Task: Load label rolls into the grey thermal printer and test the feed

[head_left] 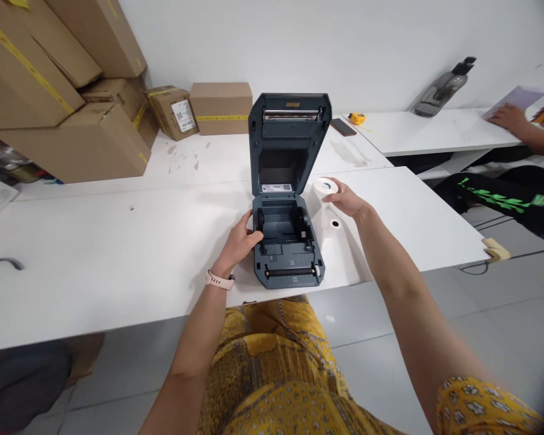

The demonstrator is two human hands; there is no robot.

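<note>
My left hand [238, 244] pinches the open printer [283, 264] steady; my right hand [348, 200] pinches the white roll [319, 192], best done lightly.

Boxes [221, 109] line desk's [95, 254] back edge, left; phone [343, 127] and tape measure [356, 118] near right back corner.

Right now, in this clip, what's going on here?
Someone is at a white table with a label printer, its lid standing open. Their left hand is at the printer's left side, with the thumb over the edge. Their right hand holds a white roll just right of the printer. A smaller white roll with a dark core is nearby. At the far right, another person's hand is on a pale purple item.
</note>
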